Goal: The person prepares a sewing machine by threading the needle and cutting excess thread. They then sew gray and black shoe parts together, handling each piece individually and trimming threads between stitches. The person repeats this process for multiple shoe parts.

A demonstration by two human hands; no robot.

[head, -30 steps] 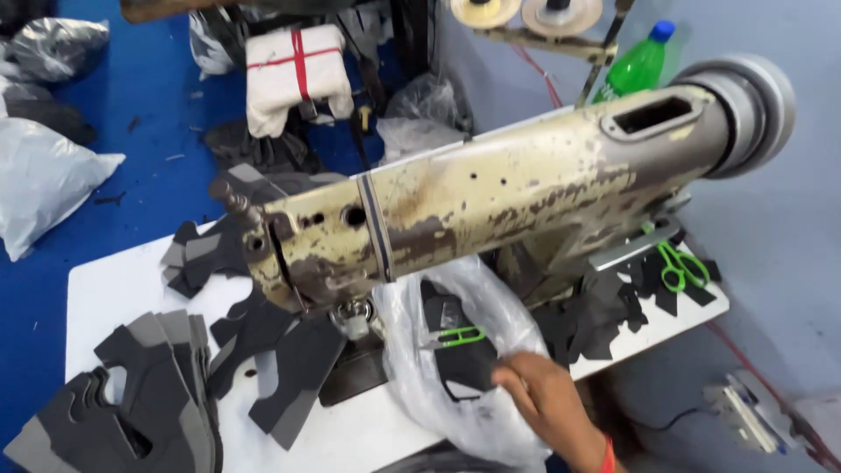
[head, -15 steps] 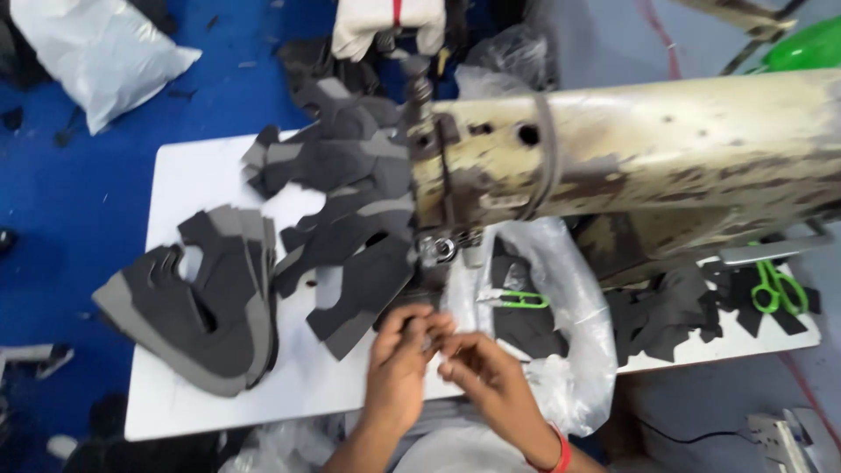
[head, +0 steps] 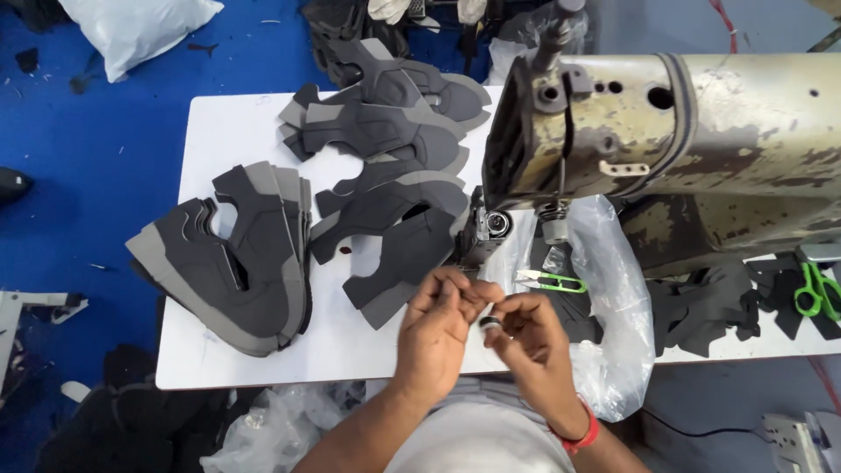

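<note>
Threading or fitting small dark bobbin (head: 490,324), held btwn both hands over table (head: 263,359) edge, just below sewing machine (head: 666,140). Left hand (head: 442,328) fingers pinched narrow; right hand (head: 533,337) grips bobbin. Next probably needs steady fine pinch.

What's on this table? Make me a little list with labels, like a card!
Left hand: left hand pinching something too small to tell
Right hand: right hand holding a small round bobbin
Machine: worn sewing machine above the white table
Fabric: stacks of grey and black cut pieces left of the hands
Tools: green thread snips on a clear plastic bag; green scissors at far right
Floor: blue
</note>
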